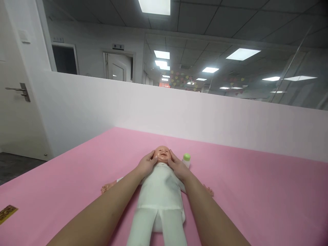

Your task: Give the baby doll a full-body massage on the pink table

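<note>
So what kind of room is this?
Probably an office used as a training room: ceiling light panels, a glass wall and a white door. Both hands cup a baby doll on a pink mat.

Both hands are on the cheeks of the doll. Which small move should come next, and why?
Probably slide both thumbs outward across the cheeks: the left hand and right hand already cup the doll head from both sides.
</note>
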Demonstrator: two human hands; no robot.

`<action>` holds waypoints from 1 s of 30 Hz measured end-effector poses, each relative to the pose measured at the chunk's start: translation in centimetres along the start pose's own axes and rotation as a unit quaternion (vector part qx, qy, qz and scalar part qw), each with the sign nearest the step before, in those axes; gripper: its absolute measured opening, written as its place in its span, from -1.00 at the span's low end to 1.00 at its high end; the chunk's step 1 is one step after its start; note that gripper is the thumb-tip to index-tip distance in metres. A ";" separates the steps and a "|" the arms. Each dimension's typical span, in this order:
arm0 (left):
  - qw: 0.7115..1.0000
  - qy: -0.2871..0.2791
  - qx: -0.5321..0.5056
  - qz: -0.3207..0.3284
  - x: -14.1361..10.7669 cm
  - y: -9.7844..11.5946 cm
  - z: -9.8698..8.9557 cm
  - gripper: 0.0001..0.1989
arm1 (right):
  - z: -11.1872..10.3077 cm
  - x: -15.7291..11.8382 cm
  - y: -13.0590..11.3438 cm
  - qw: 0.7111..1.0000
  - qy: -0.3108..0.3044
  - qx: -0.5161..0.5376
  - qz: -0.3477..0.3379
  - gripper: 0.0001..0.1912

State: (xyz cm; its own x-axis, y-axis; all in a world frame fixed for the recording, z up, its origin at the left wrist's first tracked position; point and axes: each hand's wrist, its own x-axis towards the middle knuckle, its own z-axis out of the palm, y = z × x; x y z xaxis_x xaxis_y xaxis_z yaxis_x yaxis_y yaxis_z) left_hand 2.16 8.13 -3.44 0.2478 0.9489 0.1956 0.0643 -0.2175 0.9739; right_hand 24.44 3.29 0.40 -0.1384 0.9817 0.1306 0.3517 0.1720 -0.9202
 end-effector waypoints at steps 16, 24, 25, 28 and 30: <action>0.990 0.016 0.142 -0.010 -1.1 2.1 0.3 -0.01 | 2.0 0.7 0.6 0.996 0.047 0.080 -0.006 0.11; 0.994 0.002 0.110 -0.010 -0.8 1.5 0.1 -0.02 | 1.4 0.5 0.7 0.999 0.030 0.044 -0.008 0.01; 0.995 0.003 0.102 -0.014 -0.8 1.3 0.0 -0.01 | 1.2 0.4 0.6 0.999 0.028 0.031 -0.008 0.00; 0.998 -0.001 0.063 -0.018 -0.4 0.6 -0.1 -0.02 | 0.6 0.0 0.2 0.999 0.017 0.025 -0.012 -0.01; 1.000 -0.006 0.027 -0.014 -0.2 0.1 -0.1 -0.04 | 0.4 -0.2 0.0 0.999 0.008 0.039 -0.011 -0.02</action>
State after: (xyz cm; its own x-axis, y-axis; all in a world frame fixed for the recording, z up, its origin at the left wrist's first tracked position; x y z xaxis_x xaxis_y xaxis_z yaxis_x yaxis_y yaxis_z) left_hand 2.04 7.98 -3.35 0.2568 0.9519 0.1672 0.1223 -0.2036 0.9714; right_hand 24.13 3.11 0.26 -0.1306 0.9791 0.1560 0.2764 0.1870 -0.9427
